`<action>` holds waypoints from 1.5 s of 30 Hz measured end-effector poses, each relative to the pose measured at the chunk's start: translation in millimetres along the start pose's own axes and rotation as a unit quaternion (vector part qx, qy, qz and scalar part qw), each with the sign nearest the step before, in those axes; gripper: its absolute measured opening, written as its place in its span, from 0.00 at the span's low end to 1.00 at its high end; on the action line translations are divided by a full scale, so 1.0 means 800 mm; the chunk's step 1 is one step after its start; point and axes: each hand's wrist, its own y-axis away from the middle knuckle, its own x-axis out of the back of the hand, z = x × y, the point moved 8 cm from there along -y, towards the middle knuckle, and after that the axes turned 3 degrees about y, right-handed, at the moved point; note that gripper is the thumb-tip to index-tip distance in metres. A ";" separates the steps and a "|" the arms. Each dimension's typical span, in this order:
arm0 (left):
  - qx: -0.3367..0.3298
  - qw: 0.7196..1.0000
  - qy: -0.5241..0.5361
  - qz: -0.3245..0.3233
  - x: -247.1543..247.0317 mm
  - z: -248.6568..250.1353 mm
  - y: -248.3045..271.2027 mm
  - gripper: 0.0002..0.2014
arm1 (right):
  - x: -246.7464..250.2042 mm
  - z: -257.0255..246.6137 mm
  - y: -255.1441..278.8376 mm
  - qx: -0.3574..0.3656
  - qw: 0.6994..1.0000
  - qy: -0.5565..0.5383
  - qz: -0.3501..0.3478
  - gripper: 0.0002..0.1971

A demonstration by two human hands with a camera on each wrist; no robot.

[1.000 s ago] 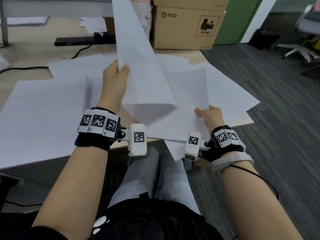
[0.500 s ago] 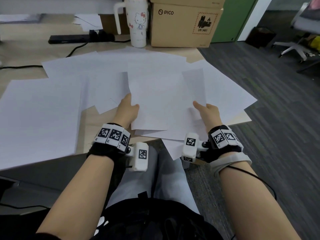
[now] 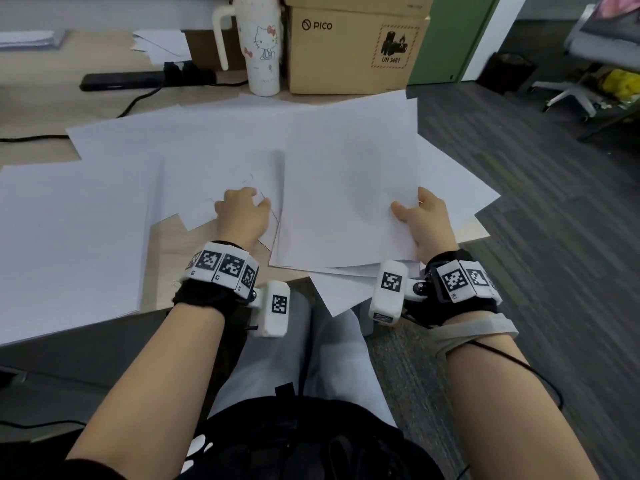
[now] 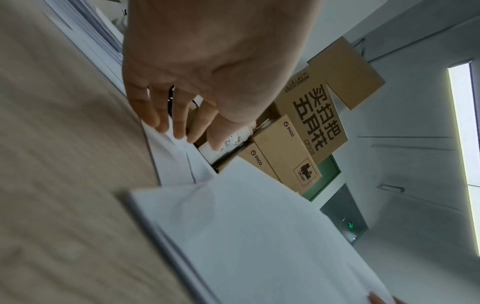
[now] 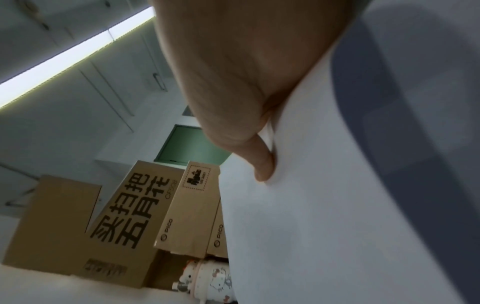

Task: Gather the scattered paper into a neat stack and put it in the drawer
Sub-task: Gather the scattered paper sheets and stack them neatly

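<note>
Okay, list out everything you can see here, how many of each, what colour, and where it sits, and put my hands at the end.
Loose paper sheets: many, white, spread overlapping across the desk.
Held sheets: a few, white, raised at the desk's right front.
Paper pile: one, white, left front of desk.
Desk: one, light wood.
Tumbler: one, white with cat print and handle, back of desk.
Cardboard boxes: at least three, brown, stacked at back right.
Power strip: one, black, back left, cable attached.
Office chair: one, white base, far right on floor.
Left hand: fingers resting on a loose sheet.
Right hand: grip pinching the held sheets' right edge.
</note>
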 end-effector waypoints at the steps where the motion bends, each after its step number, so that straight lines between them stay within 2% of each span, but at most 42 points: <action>1: 0.013 0.999 -0.029 -0.008 -0.001 -0.004 -0.001 0.22 | 0.006 0.003 0.001 -0.006 1.000 -0.012 0.004 0.10; 4: 0.039 0.997 -0.063 -0.039 -0.011 -0.006 0.000 0.21 | 0.019 0.021 -0.002 -0.030 0.999 -0.006 0.017 0.09; 5: 0.042 0.997 -0.046 -0.041 -0.015 -0.005 0.001 0.16 | 0.021 0.029 -0.004 -0.038 0.999 0.003 0.017 0.06; 6: 0.056 0.997 -0.024 -0.038 -0.018 -0.007 0.001 0.07 | 0.021 0.036 -0.005 -0.047 0.999 0.013 0.019 0.05; 7: 0.066 0.997 -0.005 -0.034 -0.018 -0.007 0.003 0.04 | 0.022 0.042 -0.006 -0.056 0.998 0.020 0.022 0.07; 8: 0.076 0.996 0.018 -0.034 -0.022 -0.007 0.003 0.10 | 0.022 0.049 -0.008 -0.065 0.997 0.023 0.023 0.10; 11: 0.101 0.992 0.062 -0.040 -0.021 -0.004 0.006 0.16 | 0.020 0.060 -0.014 -0.079 0.996 0.024 0.020 0.15; 12: 0.104 0.991 0.074 -0.043 -0.023 -0.005 0.003 0.16 | 0.019 0.063 -0.017 -0.081 0.996 0.025 0.018 0.16; 14: 0.105 0.988 0.105 -0.052 -0.024 -0.005 -0.002 0.06 | 0.019 0.067 -0.022 -0.084 0.996 0.030 0.014 0.16; 15: 0.110 0.984 0.129 -0.054 -0.023 -0.004 -0.001 0.08 | 0.019 0.069 -0.025 -0.086 0.996 0.034 0.014 0.16; 17: 0.115 0.969 0.208 -0.069 -0.027 -0.003 -0.002 0.25 | 0.018 0.070 -0.025 -0.088 0.995 0.036 0.012 0.17; 18: 0.110 0.963 0.233 -0.078 -0.030 -0.003 -0.005 0.27 | 0.018 0.071 -0.025 -0.087 0.995 0.037 0.011 0.21; 20: 0.106 0.963 0.227 -0.101 -0.035 0.000 -0.007 0.20 | 0.017 0.072 -0.025 -0.084 0.996 0.041 0.005 0.28; 22: 0.110 0.967 0.198 -0.114 -0.033 0.007 0.003 0.13 | 0.017 0.072 -0.025 -0.085 0.995 0.042 0.002 0.28; 25: 0.082 0.981 0.159 -0.070 -0.031 0.006 0.003 0.09 | 0.018 0.065 -0.019 -0.094 0.995 0.045 0.006 0.23; 29: 0.061 0.984 0.161 -0.042 -0.028 -0.002 -0.002 0.11 | 0.014 0.058 -0.011 -0.103 0.993 0.064 -0.006 0.20; 32: 0.062 0.969 0.239 -0.014 -0.016 -0.008 -0.009 0.13 | 0.007 0.054 -0.008 -0.100 0.993 0.053 -0.019 0.18; 34: 0.044 0.956 0.286 0.050 0.012 -0.011 -0.010 0.18 | 0.001 0.051 -0.010 -0.095 0.994 0.051 -0.028 0.16; 37: 0.031 0.948 0.276 0.157 0.065 -0.022 -0.013 0.22 | -0.009 0.050 -0.013 -0.091 0.994 0.053 -0.038 0.15; 40: 0.007 0.938 0.248 0.243 0.111 -0.019 -0.006 0.22 | -0.026 0.050 -0.015 -0.088 0.992 0.076 -0.056 0.21; 43: -0.064 0.910 0.299 0.281 0.141 -0.006 -0.005 0.21 | -0.036 0.048 -0.016 -0.098 0.987 0.108 -0.068 0.24; 45: -0.109 0.901 0.310 0.282 0.158 0.006 -0.006 0.20 | -0.039 0.040 -0.013 -0.103 0.985 0.118 -0.073 0.21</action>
